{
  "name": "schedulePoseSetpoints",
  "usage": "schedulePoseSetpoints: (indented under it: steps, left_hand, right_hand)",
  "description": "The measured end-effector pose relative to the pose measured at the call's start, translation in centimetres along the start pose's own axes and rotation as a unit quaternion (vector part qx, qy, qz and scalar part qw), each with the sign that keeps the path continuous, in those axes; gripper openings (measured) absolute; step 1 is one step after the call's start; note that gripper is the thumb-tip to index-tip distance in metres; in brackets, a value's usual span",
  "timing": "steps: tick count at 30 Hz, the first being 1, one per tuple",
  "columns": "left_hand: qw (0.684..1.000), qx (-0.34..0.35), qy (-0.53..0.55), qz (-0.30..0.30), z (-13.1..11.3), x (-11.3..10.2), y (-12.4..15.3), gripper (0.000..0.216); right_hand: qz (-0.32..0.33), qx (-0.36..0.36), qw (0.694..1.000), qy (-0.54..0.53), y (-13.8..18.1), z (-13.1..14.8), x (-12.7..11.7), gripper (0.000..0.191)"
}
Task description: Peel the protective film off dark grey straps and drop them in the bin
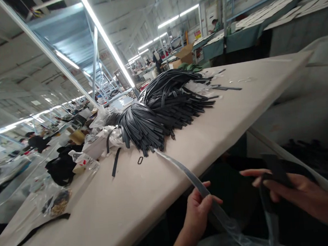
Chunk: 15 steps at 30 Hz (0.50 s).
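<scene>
A long dark grey strap (189, 174), pale and shiny along part of its length, runs from the table edge down to my lap. My left hand (198, 211) is closed around it, thumb against fingers, just off the table's front edge. At the right, my right hand (297, 190) grips a dark folded piece of strap, slightly blurred. Below the hands the strap sags in a loop that appears to link both. The strap's far end lies by a large heap of dark straps (144, 128) on the table. A small black rectangular ring (140, 160) lies beside the heap.
The pale table (218, 130) slants across the view. Toward its left are a clear plastic bottle (84, 159), a black cloth bundle (61, 165), a bag of small brass-coloured parts (59, 203) and a loose black strip (33, 233). People work farther back.
</scene>
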State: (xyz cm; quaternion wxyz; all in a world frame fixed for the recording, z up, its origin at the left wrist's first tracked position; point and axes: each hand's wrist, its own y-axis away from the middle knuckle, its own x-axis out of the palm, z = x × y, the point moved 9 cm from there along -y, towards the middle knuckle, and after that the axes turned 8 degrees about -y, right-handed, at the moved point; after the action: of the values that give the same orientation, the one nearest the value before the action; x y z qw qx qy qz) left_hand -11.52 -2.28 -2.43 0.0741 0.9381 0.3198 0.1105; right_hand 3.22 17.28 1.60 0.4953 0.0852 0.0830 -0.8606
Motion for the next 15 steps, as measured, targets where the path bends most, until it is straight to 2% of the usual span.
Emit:
schedulePoseSetpoints:
  steps: [3,5,7,9,11,15]
  left_hand:
    - [0.998,-0.018,-0.010,0.060,0.9,2.7,0.4,0.057]
    - [0.996,-0.012,-0.009,0.084,1.1,3.9,0.7,0.051]
    - [0.995,-0.006,-0.007,0.096,1.0,4.1,0.8,0.047]
    - [0.995,-0.025,0.021,0.092,1.2,3.2,0.5,0.051]
    - [0.993,-0.049,0.086,0.067,1.2,1.6,-0.4,0.061]
    - [0.979,-0.007,0.199,-0.041,-1.5,-1.6,-3.8,0.065]
  right_hand:
    - [0.093,0.090,0.979,-0.155,-3.9,0.0,6.6,0.059]
    - [0.160,0.099,0.961,-0.203,-5.5,0.2,10.7,0.062]
    - [0.201,0.091,0.951,-0.216,-6.1,0.3,13.1,0.064]
    - [0.209,0.067,0.952,-0.213,-6.0,0.6,13.6,0.063]
    - [0.202,0.033,0.960,-0.190,-5.4,1.5,12.8,0.058]
    - [0.187,-0.062,0.979,-0.046,-3.3,4.2,11.1,0.049]
